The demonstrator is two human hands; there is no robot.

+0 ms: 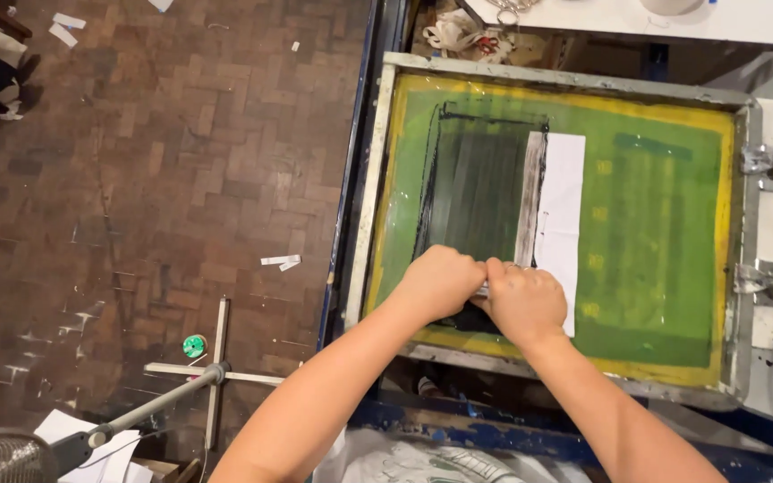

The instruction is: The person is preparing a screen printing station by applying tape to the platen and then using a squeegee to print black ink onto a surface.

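Both hands curled tight, fingers wrapped round a squeegee [485, 288] at lower centre of frame, knuckles up. Left hand [436, 282] and right hand [522, 300] side by side, touching, fists closed on the handle. Only a thin pale sliver of the tool shows between the fists; rest hidden, blade not visible. What shows runs left-right across the frame, but the tool's full length and long axis are hard to tell.

Hands sit on a screen-printing frame [383, 179]: rectangular, metal rim, scuffed and ink-stained. Mesh [655, 215] green, taut, slightly glossy, yellow border around the edge. Dark rectangle of smeared black ink [476, 192] in the left half of the mesh, streaky vertical strokes. White paper strip [562, 210] just right of the ink, long axis top-to-bottom of frame, reaching down to the right hand.

Metal hinge clamps [767, 161] at right edge. Brown herringbone wood floor [172, 161] fills left of frame, paper scraps scattered. Fan stand [172, 394] lower left.
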